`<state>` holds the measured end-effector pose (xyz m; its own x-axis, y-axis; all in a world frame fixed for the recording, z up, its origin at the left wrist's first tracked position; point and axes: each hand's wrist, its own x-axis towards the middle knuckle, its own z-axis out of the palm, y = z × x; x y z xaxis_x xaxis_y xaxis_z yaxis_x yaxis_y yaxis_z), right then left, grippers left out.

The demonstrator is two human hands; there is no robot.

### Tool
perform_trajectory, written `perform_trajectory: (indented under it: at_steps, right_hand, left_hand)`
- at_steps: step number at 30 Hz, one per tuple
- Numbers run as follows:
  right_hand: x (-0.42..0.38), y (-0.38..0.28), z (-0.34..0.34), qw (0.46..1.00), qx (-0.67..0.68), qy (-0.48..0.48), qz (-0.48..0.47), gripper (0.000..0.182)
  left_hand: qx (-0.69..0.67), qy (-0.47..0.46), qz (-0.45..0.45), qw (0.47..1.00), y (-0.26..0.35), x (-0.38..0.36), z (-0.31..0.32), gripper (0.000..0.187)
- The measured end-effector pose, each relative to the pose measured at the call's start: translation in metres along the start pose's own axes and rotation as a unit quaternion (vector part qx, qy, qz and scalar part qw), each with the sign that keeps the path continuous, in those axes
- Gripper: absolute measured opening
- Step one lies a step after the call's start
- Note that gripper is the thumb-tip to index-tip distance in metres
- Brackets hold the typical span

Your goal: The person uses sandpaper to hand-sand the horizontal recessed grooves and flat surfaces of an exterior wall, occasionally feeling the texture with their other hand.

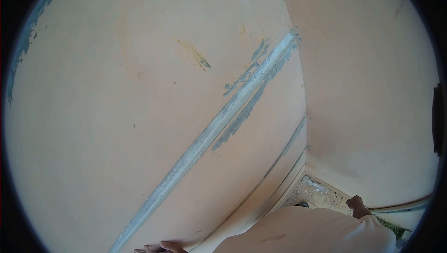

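Note:
My left hand (pixel 163 247) shows at the bottom edge, its fingers stretched and apart, close to the wall (pixel 139 150). Near it, the lower end of a long pale grey strip (pixel 205 136) runs out of view. That strip crosses the peach wall diagonally up to the corner, with rough grey patches along both sides of its upper part. At lower right, beyond my shirt, my right hand (pixel 355 202) hangs low with fingers curled closed. What it holds, if anything, is hidden.
A second wall (pixel 372 90) meets the first at right. Thin dark lines (pixel 279 157) run along the lower wall. White flecks litter the floor (pixel 314 188), where a dark shoe tip (pixel 302 204) shows. My pale shirt (pixel 307 229) fills the bottom. A dark object (pixel 437 120) sits at the right edge.

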<state>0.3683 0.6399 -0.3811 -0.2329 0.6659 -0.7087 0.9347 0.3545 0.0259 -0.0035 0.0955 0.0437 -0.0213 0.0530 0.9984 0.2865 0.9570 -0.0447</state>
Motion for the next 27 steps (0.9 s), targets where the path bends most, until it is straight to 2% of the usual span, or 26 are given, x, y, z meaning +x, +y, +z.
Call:
perform_trajectory:
  at_steps: [2,6,10,16,18,20,24,27]
  right_hand:
    - [0.007,-0.026,-0.02,0.999,0.024,0.024,-0.021,0.049]
    - [0.009,-0.08,-0.053,0.996,0.053,0.014,-0.075,0.047]
    - [0.016,-0.109,-0.064,0.987,-0.01,0.033,-0.156,0.047]
    - [0.022,-0.085,-0.042,0.981,-0.034,0.042,-0.184,0.043]
    - [0.023,-0.07,-0.03,0.986,-0.066,0.019,-0.152,0.045]
    - [0.07,-0.036,0.029,0.985,-0.091,0.016,-0.146,0.047]
    - [0.064,-0.014,0.056,0.985,-0.106,0.007,-0.133,0.053]
    - [0.056,-0.02,0.053,0.986,-0.115,-0.027,-0.117,0.054]
  left_hand:
    - [0.074,-0.022,0.023,0.997,-0.011,-0.006,-0.001,0.052]
    - [0.044,0.009,0.034,0.998,-0.013,-0.006,0.004,0.049]
    - [0.02,-0.021,0.01,1.0,-0.017,-0.012,0.001,0.051]
    - [0.021,-0.009,0.015,1.0,-0.018,-0.012,0.002,0.048]
    - [0.018,-0.018,0.024,0.999,-0.019,-0.014,0.001,0.047]
    - [0.017,-0.022,0.024,0.999,-0.019,-0.015,0.001,0.046]
    - [-0.009,-0.006,0.024,1.0,-0.022,-0.016,0.003,0.046]
    - [0.031,-0.01,0.027,0.999,-0.021,-0.014,0.001,0.045]
